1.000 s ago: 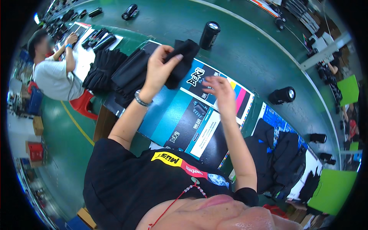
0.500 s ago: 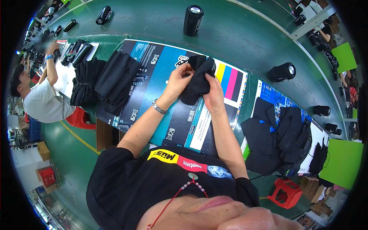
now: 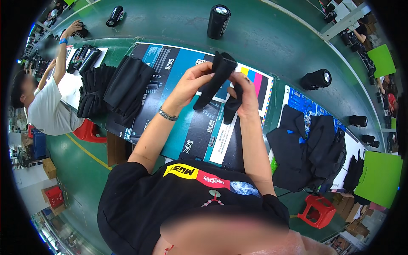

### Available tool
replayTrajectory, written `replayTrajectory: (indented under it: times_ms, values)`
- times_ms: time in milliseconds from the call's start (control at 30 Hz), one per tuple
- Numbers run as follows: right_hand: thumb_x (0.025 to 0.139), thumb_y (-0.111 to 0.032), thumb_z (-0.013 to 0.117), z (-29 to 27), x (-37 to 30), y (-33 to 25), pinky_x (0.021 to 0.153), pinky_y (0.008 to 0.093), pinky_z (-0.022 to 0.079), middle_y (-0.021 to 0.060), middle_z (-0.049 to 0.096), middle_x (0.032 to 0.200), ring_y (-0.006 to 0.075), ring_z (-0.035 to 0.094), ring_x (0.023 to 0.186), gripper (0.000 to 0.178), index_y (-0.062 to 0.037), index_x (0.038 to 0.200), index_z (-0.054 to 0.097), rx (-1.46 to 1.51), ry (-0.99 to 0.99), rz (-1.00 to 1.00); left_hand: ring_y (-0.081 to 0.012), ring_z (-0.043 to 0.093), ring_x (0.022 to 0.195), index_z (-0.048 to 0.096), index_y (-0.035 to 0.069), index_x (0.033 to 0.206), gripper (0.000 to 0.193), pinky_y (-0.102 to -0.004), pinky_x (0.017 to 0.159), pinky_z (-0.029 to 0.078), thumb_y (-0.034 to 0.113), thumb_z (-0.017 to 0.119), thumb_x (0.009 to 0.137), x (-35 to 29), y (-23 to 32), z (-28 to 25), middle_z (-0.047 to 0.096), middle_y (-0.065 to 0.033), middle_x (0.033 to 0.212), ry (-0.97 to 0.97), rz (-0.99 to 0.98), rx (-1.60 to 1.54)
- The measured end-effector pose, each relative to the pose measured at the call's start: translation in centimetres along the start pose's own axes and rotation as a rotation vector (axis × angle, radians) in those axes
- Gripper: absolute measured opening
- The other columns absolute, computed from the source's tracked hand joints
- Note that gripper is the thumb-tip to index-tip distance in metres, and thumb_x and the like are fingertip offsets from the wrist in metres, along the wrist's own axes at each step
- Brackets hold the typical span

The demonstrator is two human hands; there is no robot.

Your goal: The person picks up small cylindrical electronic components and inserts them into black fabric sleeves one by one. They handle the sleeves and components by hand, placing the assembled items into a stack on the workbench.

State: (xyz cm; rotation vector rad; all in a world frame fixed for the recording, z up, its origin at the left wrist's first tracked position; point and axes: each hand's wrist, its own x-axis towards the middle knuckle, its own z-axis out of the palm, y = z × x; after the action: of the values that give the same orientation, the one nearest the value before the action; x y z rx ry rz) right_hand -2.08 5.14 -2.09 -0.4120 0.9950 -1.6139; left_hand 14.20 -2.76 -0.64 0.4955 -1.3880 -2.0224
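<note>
A black fabric piece (image 3: 221, 72), which looks like a cloth sleeve, is held up above the printed sheet (image 3: 178, 106) in front of me. My left hand (image 3: 192, 85) is closed, pinching its left edge between thumb and fingers. On the other side my right hand (image 3: 246, 95) is closed on the cloth too. A dark flap hangs below the right fingers, and the cloth between my hands stands partly spread. On the left lies a stack of folded black cloth pieces (image 3: 129, 87), beside a bunched black bundle (image 3: 92, 91).
Cylindrical black speakers (image 3: 219, 22) stand or lie along the green conveyor (image 3: 263, 42), another speaker (image 3: 316, 79) to the right. Loose black cloth pieces (image 3: 293, 153) cover the right side. A co-worker (image 3: 53, 104) sits at left near more speakers (image 3: 84, 58). A red stool (image 3: 316, 210) stands lower right.
The cloth has been turned and spread from a bunched shape into a more upright one, my fingers shifting along it. The co-worker's arm has reached out to a speaker on the conveyor.
</note>
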Motion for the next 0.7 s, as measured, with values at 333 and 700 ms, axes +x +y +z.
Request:
replayTrajectory:
  times_ms: [333, 700]
  values:
    - [0.083, -0.011, 0.062, 1.7, -0.6, -4.2, 0.052, 0.0165, 0.038, -0.0023, 0.059, 0.078, 0.004, 0.05, 0.059, 0.014, -0.008, 0.097, 0.063, -0.261, -0.26, 0.109, -0.0055, 0.056, 0.085, 0.064, 0.002, 0.106, 0.023, -0.0202, 0.077, 0.043, 0.018, 0.062, 0.088, 2.4, 4.3, -3.4, 0.063, 0.0011, 0.092, -0.251, -0.065, 0.087]
    - [0.084, -0.008, 0.062, 3.0, 14.8, -8.3, 0.07, 0.0309, 0.046, 0.0067, 0.063, 0.086, 0.0197, 0.06, 0.08, 0.009, -0.0034, 0.092, 0.063, -0.823, 0.22, -0.798, -0.009, 0.058, 0.077, 0.064, -0.003, 0.101, 0.021, -0.0237, 0.072, 0.047, 0.014, 0.063, 0.088, 15.1, 2.9, -3.2, 0.063, -0.0026, 0.086, 0.262, 0.388, 0.392]
